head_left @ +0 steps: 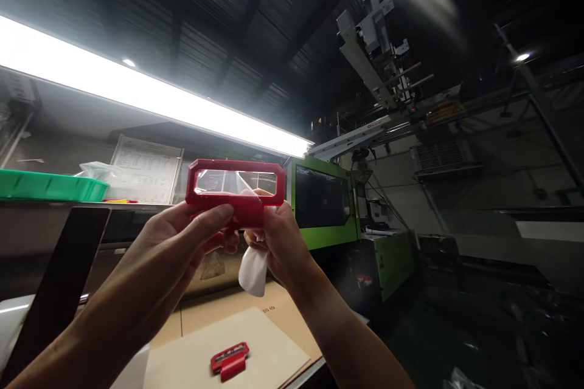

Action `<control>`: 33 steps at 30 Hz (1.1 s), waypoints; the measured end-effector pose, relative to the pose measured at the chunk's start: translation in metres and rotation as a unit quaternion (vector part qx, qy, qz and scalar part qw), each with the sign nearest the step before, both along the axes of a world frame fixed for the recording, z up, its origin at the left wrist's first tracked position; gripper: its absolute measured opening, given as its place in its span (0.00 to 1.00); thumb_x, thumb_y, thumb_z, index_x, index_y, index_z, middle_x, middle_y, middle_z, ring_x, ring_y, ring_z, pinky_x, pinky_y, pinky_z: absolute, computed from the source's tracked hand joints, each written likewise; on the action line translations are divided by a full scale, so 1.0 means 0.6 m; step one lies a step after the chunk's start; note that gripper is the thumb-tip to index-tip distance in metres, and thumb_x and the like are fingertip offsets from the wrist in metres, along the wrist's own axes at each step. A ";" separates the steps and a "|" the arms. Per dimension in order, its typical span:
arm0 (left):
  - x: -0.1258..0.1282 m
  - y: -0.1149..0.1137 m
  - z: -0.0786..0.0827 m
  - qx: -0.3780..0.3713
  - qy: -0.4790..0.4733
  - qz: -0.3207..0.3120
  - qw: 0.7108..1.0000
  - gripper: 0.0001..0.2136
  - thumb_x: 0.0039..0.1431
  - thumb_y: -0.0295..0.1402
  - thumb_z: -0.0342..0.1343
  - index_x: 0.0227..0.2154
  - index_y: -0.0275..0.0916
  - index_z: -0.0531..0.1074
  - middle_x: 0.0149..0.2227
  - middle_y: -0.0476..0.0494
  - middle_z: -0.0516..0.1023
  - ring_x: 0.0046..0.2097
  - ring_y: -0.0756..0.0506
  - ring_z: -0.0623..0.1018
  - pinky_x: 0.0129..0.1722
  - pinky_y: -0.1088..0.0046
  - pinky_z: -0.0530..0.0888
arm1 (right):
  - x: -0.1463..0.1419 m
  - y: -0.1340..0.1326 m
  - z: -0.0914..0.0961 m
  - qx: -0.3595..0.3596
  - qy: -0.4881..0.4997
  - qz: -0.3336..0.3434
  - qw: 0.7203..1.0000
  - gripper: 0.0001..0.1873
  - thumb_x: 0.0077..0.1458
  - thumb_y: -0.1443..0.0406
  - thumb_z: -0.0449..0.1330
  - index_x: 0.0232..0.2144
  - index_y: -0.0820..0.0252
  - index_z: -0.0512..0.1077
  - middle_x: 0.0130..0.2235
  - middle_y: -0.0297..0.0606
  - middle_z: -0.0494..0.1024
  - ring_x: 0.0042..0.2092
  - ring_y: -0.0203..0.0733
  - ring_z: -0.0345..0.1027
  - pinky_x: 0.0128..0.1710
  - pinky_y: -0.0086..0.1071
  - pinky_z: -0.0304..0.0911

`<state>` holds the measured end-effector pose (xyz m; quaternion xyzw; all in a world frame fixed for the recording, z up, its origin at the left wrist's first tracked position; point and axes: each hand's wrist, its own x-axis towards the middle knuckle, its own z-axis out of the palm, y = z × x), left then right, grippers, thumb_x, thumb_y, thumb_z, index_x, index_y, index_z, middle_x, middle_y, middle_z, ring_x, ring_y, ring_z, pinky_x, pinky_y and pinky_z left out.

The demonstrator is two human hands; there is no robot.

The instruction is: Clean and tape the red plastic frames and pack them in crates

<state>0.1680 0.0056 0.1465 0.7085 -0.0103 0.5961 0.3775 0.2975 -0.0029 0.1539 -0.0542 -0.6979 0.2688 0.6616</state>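
Raised in front of me is a red plastic part (249, 209), a long frame with cut corners, a see-through window and a lower tab. My left hand (182, 237) pinches its lower left side, thumb on the near face. At its lower right, my right hand (285, 240) is closed with the thumb against the part. A white cloth (253, 270) hangs down from those right fingers. Below, a second red plastic part (230, 360) of similar shape lies on a beige cardboard sheet (182, 364). The right fingertips are partly hidden behind the held part.
On a shelf at left sit a green tray (55, 187), a clear plastic bag (114, 175) and a printed sheet (150, 161). A bright tube light (159, 94) runs above. Beyond the bench stands a green machine (326, 237), with a gantry arm (369, 67) overhead.
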 end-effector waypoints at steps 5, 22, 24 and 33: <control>-0.002 -0.001 -0.004 -0.001 -0.002 0.019 1.000 0.19 0.48 0.43 0.61 0.44 0.45 0.73 0.41 0.47 0.78 0.35 0.51 0.75 0.33 0.81 0.75 | 0.008 0.010 -0.001 -0.025 -0.045 -0.003 0.999 0.13 0.44 0.71 0.57 0.14 0.60 0.59 0.12 0.20 0.53 0.15 0.24 0.39 0.15 0.26 0.35; -0.002 0.004 -0.019 -0.054 0.009 -0.001 0.998 0.17 0.48 0.37 0.61 0.43 0.41 0.73 0.38 0.47 0.78 0.32 0.52 0.73 0.33 0.80 0.73 | 0.007 0.023 -0.016 -0.041 -0.055 -0.016 0.998 0.18 0.46 0.66 0.59 0.13 0.59 0.56 0.12 0.20 0.52 0.15 0.24 0.39 0.15 0.28 0.34; 0.000 0.003 -0.020 -0.047 0.003 0.001 0.999 0.17 0.48 0.38 0.62 0.42 0.41 0.74 0.35 0.48 0.78 0.32 0.52 0.73 0.32 0.81 0.73 | 0.009 0.026 -0.018 -0.040 -0.058 -0.016 0.997 0.17 0.48 0.66 0.58 0.13 0.59 0.57 0.12 0.21 0.53 0.15 0.24 0.39 0.15 0.27 0.34; -0.009 0.021 -0.050 -0.075 0.028 0.031 0.996 0.21 0.49 0.44 0.60 0.45 0.39 0.72 0.34 0.46 0.79 0.34 0.49 0.76 0.35 0.77 0.75 | 0.020 0.040 -0.068 0.064 -0.009 -0.158 0.985 0.14 0.58 0.55 0.52 0.28 0.58 0.64 0.15 0.21 0.57 0.17 0.27 0.47 0.17 0.25 0.44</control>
